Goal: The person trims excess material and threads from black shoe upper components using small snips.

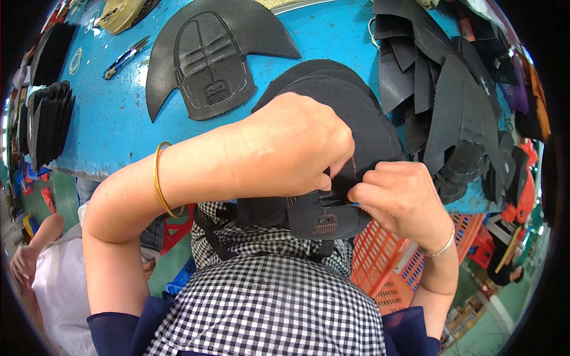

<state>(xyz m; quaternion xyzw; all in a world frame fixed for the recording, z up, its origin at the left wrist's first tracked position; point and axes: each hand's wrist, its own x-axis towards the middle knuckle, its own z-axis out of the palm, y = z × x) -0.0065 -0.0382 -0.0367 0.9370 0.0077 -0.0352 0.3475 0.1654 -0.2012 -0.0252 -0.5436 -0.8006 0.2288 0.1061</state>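
Note:
A black shoe upper (320, 222) with reddish stitch lines lies at the table's near edge, its lower part over my lap. My left hand (291, 145) reaches across it from the left, fingers curled down and pinching at its middle. Closed against its right side is my right hand (404, 196), thumb and fingertips pressed together on the material. A tiny blue spot shows at those fingertips, too small to name. Under and behind this piece is a stack of similar black pieces (338, 80). My left hand hides part of the stitching.
On the blue table (113, 127) lie another black shoe upper (208, 65) and a pen (126, 57). Black pieces are heaped at right (439, 101) and stacked at left (50, 121). An orange basket (380, 255) stands below the right edge. Another person's hand (25, 261) shows at far left.

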